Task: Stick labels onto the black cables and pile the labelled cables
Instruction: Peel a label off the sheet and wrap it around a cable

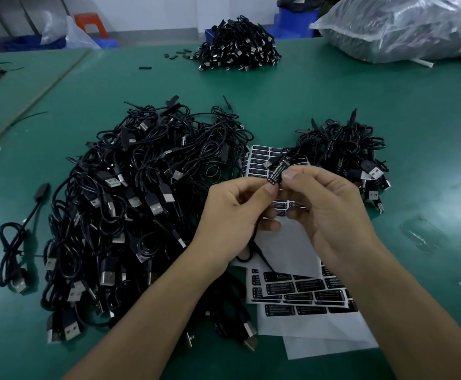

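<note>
Both my hands meet above the label sheets. My left hand (237,212) pinches the lower end of a black cable's controller block (276,172), which bears a black "LED CONTROLLER" label. My right hand (325,204) pinches the same block from the right with thumb and forefinger. The cable's loop (248,253) hangs below my left palm. A large heap of black USB cables (130,209) lies to the left. A smaller pile of cables (344,154) sits at the right. Label sheets (300,294) with black stickers lie under my hands.
The green table (292,105) carries a third cable pile (237,48) at the back and a clear plastic bag (404,26) of goods at the back right. One loose cable (18,242) lies at the far left. Blue bins and a red stool stand behind the table.
</note>
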